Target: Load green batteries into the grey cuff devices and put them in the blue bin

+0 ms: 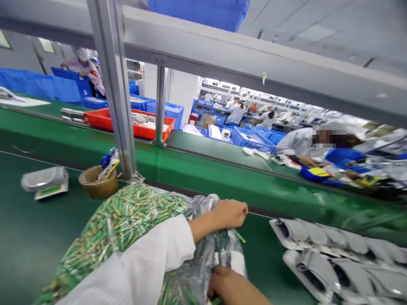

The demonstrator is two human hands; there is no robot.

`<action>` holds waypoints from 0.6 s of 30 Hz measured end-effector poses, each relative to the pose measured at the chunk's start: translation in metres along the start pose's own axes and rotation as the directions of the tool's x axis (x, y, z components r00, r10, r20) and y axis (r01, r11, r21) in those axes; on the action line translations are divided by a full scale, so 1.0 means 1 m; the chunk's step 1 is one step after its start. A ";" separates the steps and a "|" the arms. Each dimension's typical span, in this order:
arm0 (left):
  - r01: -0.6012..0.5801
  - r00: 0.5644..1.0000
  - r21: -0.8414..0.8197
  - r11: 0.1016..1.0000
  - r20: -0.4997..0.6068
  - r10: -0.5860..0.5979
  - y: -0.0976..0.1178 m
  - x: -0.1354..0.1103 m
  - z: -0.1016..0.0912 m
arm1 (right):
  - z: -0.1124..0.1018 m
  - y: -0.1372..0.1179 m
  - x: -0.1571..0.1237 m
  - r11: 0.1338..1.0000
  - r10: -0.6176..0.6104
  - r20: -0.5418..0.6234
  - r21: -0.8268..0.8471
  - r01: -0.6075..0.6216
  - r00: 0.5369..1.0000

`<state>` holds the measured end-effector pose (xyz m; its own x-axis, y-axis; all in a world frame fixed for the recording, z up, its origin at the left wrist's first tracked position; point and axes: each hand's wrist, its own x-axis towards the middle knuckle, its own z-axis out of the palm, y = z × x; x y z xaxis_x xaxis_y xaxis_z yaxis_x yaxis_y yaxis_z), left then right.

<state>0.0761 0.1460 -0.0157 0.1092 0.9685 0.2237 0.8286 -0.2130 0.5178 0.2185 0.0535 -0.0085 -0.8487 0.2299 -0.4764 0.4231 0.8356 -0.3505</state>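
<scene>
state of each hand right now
Left hand: curled closed by the plastic bag; whether holding it is unclear.
Right hand: at the bag, fingertips hidden; cannot tell whether open or closed.

A clear bag (127,228) of small green-and-tan pieces (104,239) lies on the green worktop (265,267), crumpled at right.

The bag (201,258) is glossy, crinkled clear plastic, the post (111,80) smooth metal, the sleeve (149,258) matt cloth.
</scene>
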 end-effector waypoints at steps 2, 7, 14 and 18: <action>-0.109 0.994 -0.019 0.994 0.003 0.109 0.000 -0.002 0.009 | -0.001 0.008 -0.003 0.998 0.058 0.107 0.010 -0.060 0.993; -0.305 0.941 -0.106 0.946 0.117 0.316 -0.005 0.003 0.015 | -0.027 0.029 -0.028 0.935 -0.028 -0.124 0.348 0.070 0.992; -0.161 0.888 -0.137 0.977 0.412 0.204 -0.019 0.009 -0.017 | -0.060 0.122 0.008 0.344 0.663 -0.650 0.706 0.620 0.372; -0.197 0.952 0.041 0.979 0.248 0.181 -0.008 0.004 -0.026 | -0.047 0.151 0.041 0.228 0.792 -0.513 0.751 0.619 0.331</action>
<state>0.0557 0.1486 0.0027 0.3904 0.9150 0.1020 0.8125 -0.3945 0.4291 0.2327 0.2127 -0.0430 -0.1081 0.9939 -0.0219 -0.1908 -0.0423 -0.9807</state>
